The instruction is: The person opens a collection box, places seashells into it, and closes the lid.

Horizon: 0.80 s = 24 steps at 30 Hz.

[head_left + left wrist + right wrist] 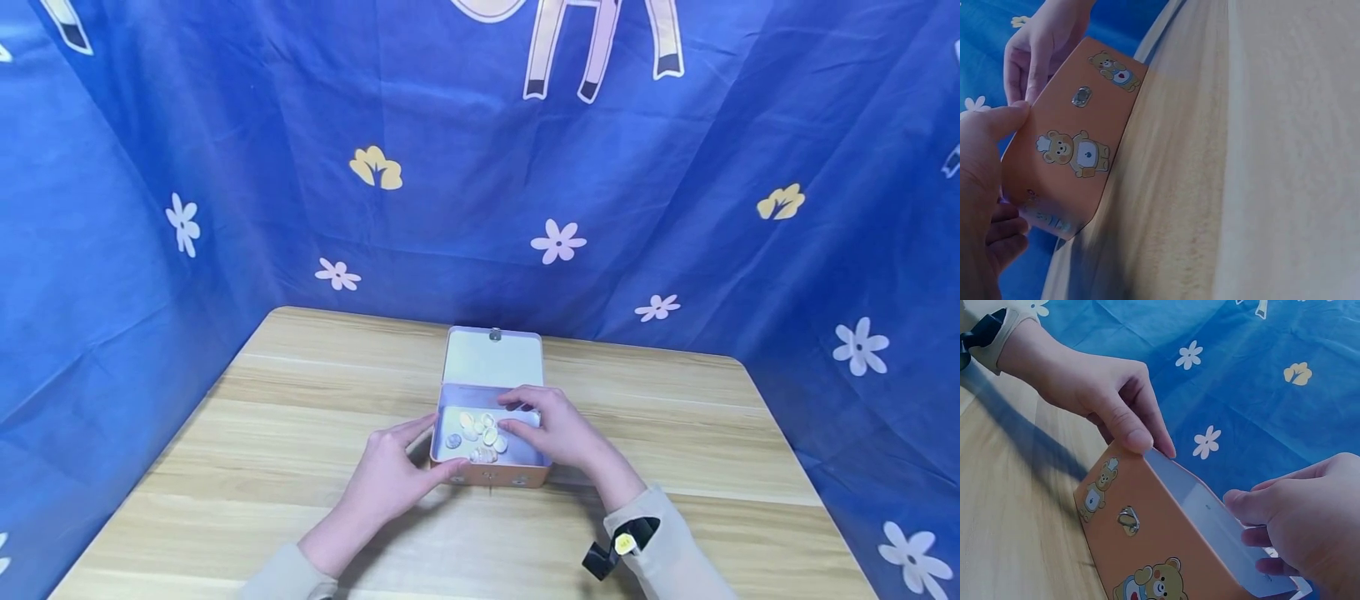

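An orange tin box (491, 475) with teddy bear pictures stands on the table, its white-lined lid (495, 357) raised at the back. Several seashells (489, 437) lie inside, mostly pale, with a darker round one (453, 441) toward the left. My left hand (390, 475) grips the box's front left corner, thumb over the front rim and fingers along the side. Over the right part of the opening, my right hand (551, 425) reaches in with thumb and fingers apart, close beside the shells. In the right wrist view the right hand (1316, 519) has its fingertips below the rim.
The wood-grain table (300, 433) extends around the box on all sides. A blue cloth (465, 208) with flowers and animal figures hangs behind and at both sides. Metal latch parts sit on the box front (1129, 521) and the lid's edge.
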Available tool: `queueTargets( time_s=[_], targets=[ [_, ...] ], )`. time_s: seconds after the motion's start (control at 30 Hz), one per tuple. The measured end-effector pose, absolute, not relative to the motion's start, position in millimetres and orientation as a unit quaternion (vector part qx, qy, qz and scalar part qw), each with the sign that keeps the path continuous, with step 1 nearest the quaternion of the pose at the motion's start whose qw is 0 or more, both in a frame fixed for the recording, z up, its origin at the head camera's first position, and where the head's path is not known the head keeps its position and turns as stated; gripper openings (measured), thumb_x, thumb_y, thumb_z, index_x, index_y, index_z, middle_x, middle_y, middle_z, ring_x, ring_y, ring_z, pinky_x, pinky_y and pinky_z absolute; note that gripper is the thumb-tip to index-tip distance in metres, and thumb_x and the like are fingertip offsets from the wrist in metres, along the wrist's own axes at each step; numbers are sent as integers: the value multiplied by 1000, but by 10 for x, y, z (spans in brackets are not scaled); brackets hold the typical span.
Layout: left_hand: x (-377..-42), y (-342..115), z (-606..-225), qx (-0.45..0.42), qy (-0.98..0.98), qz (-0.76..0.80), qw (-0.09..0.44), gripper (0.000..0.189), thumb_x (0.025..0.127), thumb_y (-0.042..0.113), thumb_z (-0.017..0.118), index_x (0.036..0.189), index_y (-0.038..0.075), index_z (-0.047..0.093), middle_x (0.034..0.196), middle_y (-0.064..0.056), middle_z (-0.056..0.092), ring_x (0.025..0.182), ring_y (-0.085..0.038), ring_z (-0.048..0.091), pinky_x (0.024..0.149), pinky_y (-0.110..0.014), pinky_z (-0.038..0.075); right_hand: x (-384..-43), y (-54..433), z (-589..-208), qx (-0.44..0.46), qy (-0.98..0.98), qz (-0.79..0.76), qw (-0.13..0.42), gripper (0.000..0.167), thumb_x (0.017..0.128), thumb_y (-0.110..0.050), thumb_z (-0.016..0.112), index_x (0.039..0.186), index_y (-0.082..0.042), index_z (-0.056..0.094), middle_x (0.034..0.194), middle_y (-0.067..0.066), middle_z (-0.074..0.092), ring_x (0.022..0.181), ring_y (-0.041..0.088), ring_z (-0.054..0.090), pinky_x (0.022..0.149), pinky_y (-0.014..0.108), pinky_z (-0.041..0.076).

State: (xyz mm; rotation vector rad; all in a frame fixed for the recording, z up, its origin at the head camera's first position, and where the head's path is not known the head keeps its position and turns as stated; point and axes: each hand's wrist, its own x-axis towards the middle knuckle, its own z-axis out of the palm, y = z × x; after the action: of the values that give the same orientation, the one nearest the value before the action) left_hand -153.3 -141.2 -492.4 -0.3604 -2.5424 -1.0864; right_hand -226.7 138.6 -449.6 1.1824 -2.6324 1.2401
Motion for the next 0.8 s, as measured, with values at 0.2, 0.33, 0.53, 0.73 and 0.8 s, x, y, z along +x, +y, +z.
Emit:
queueTargets(
  time_s=[0.2, 0.33, 0.53, 0.73, 0.8],
  targets=[
    [-1659, -1489, -4842, -102, -888, -419, 157, 87, 81, 69, 82, 133, 1, 72, 127, -17, 73, 114, -38, 72, 97, -51, 60, -2296, 1446, -4477, 361, -832, 419, 40, 28, 97, -10, 79, 124, -6, 75, 118, 3, 75, 102, 32, 71, 88, 53, 61],
    [-1838, -1571, -4779, -92, -876, -454, 131, 77, 89, 62, 80, 135, 1, 70, 124, -17, 74, 111, -38, 74, 95, -47, 61, -2355, 1510, -4481, 349, -829, 431, 74, 26, 94, -4, 80, 120, -4, 75, 113, 4, 76, 97, 23, 72, 86, 47, 63],
    [-2095, -1658, -4697, -109, -859, -484, 123, 62, 93, 41, 84, 135, -2, 68, 120, -21, 75, 107, -35, 75, 94, -46, 61, -2445, 1609, -4523, 326, -826, 451, 92, 26, 95, -3, 78, 120, 1, 74, 110, 14, 77, 95, 20, 72, 86, 48, 63],
    [-2290, -1697, -4625, -117, -848, -505, 111, 50, 93, 31, 85, 129, 0, 68, 115, -19, 77, 103, -32, 76, 92, -47, 63, -2525, 1689, -4573, 286, -829, 470, 101, 28, 96, -3, 78, 122, 3, 73, 112, 22, 74, 94, 24, 72, 84, 44, 64],
    [-2349, -1704, -4610, -120, -845, -511, 104, 48, 93, 28, 86, 128, 1, 66, 115, -18, 77, 102, -31, 76, 92, -48, 63, -2560, 1712, -4598, 274, -827, 479, 106, 27, 96, -2, 78, 122, 3, 73, 114, 24, 73, 94, 26, 72, 84, 44, 64]
  ],
)
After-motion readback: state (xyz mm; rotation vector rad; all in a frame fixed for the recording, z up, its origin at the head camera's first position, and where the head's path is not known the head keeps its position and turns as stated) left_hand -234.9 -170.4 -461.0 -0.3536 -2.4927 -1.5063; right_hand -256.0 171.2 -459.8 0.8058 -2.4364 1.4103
